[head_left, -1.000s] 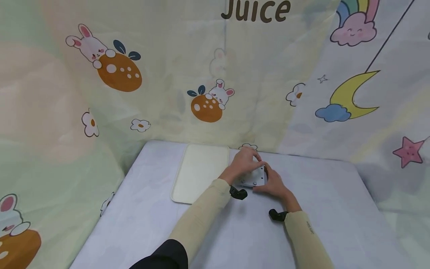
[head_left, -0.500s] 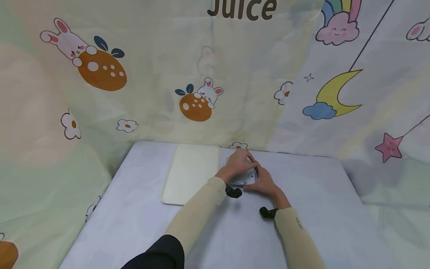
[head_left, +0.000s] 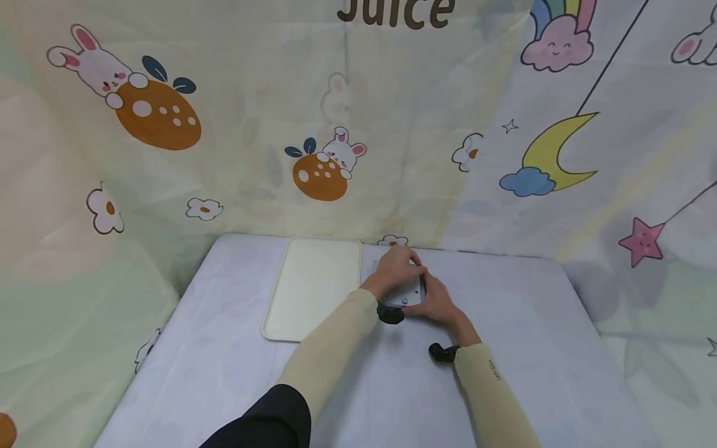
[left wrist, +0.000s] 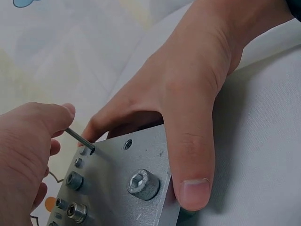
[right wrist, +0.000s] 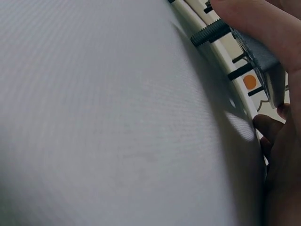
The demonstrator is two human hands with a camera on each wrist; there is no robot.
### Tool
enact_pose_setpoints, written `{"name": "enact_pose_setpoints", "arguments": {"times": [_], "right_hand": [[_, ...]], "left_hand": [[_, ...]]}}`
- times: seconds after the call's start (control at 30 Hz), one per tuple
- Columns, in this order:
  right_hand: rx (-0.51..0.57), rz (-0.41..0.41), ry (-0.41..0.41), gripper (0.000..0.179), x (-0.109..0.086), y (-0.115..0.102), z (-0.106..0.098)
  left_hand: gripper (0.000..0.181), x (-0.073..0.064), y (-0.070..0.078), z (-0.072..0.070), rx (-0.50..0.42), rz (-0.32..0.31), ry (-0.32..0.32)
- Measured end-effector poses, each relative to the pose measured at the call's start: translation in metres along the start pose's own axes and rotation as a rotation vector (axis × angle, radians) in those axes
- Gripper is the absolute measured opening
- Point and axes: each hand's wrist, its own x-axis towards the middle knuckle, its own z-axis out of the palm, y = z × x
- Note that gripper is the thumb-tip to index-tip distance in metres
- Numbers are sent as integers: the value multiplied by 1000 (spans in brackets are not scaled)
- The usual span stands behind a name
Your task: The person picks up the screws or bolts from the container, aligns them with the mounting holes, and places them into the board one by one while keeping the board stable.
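In the left wrist view my left hand (left wrist: 23, 150) pinches a thin hex key (left wrist: 80, 138). Its tip sits at a small hole or screw near the corner of a grey metal plate (left wrist: 110, 183). Socket-head screws (left wrist: 143, 184) of several sizes stand in that plate. My right hand (left wrist: 190, 89) grips the plate by its sides, thumb along one edge and fingers at the opposite one. Threaded screw ends (right wrist: 211, 32) stick out from the plate's underside in the right wrist view. From the head, both hands partly cover the plate (head_left: 411, 292).
A cream tray (head_left: 316, 286) lies on the table left of the plate. White cloth (head_left: 504, 311) covers the table. A printed curtain (head_left: 252, 124) hangs behind the table's back edge and along its sides.
The head view has shifted, so everything appears farther left. Both hands stay at the plate, with only slight movement of the left hand visible.
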Motion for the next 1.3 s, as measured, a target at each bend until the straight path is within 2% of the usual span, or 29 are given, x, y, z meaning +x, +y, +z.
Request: {"name": "enact_pose_setpoints", "arguments": {"times": [0.27, 0.6, 0.83, 1.0, 1.2, 1.3], "right_hand": [[-7, -12, -4, 124, 0, -5, 0], [-5, -42, 16, 124, 2, -1, 2], [-27, -2, -5, 126, 2, -3, 2], [-29, 26, -24, 129, 3, -9, 2], [-56, 40, -21, 130, 6, -7, 1], [-72, 65, -35, 132, 8, -4, 1]], "left_hand": [[15, -2, -6, 1, -81, -13, 19], [21, -7, -13, 2, -85, -10, 28], [22, -11, -18, 5, -103, 5, 26], [22, -14, -23, 7, -78, 5, 32], [18, -17, -26, 3, -22, 6, 67], [16, -24, -33, 0, -54, -11, 82]]}}
